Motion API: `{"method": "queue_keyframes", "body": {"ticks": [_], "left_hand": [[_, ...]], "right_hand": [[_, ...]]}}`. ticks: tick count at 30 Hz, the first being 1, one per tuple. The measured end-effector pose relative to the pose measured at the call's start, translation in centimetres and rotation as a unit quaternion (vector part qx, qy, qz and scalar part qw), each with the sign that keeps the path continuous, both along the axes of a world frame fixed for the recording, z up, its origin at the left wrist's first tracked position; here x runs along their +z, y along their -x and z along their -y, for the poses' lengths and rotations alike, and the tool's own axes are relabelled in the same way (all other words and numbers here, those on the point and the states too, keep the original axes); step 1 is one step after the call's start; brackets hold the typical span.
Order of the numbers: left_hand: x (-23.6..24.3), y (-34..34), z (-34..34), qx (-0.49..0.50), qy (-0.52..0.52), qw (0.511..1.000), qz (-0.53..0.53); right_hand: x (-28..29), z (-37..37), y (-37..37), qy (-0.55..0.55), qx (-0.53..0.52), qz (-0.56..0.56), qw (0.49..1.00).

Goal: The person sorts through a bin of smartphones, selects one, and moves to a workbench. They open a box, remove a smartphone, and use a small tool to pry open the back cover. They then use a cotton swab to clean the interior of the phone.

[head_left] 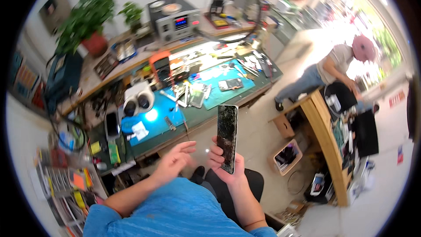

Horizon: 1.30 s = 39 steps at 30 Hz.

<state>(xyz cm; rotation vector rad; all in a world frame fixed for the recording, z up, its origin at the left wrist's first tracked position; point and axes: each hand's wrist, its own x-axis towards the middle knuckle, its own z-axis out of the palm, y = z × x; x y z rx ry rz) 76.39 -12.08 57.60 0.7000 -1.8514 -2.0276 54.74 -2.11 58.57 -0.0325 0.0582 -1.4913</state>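
A smartphone [227, 127] with a dark, badly cracked screen stands upright in my right hand [231, 174], whose fingers wrap round its lower half. To its left, my left hand [173, 160] is held in the air, slightly blurred, with the fingers apart and nothing in them. It does not touch the phone. Beyond both hands is the workbench, with a blue mat [173, 118] and another opened phone [230, 84] lying on a second mat farther off. A microscope's white body [139, 96] with two dark eyepieces stands on the left of the bench.
A soldering or hot-air station [175, 22] and a ring-shaped lamp [256, 11] stand on the shelf behind the bench, near a potted plant [94, 44]. An orange multimeter [161, 68] leans below. At right, a person [333, 66] bends over a wooden desk [322, 136]; a bin [287, 156] stands beside it.
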Motion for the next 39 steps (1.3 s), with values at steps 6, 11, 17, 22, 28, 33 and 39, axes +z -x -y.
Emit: {"method": "queue_keyframes", "body": {"ticks": [6,11,17,22,28,33,39], "left_hand": [[2.2,7.5,0.0,-0.159,0.047,0.984,0.064],[0.0,10.8,3.4,-0.278,0.049,0.959,0.024],[0.6,12.0,6.2,-0.221,0.044,0.974,0.000],[-2.0,14.7,8.9,-0.210,-0.040,0.977,0.004],[-1.7,21.0,8.4,-0.178,-0.111,0.976,-0.062],[-3.6,30.1,7.5,-0.208,-0.222,0.948,-0.094],[-3.6,44.8,3.4,-0.176,-0.277,0.941,-0.084]], "right_hand": [[-1.7,-1.7,5.6,0.009,-0.136,0.038,0.990],[-3.5,-1.8,8.5,-0.025,-0.197,0.013,0.980],[-5.6,0.9,10.8,-0.103,-0.205,-0.099,0.968],[-5.2,3.0,12.5,-0.088,-0.211,-0.123,0.966],[-4.6,3.3,16.5,-0.182,-0.211,-0.218,0.935],[-6.0,2.1,22.7,-0.137,-0.176,-0.271,0.936],[-6.7,-0.9,34.7,-0.174,-0.181,-0.329,0.910]]}}
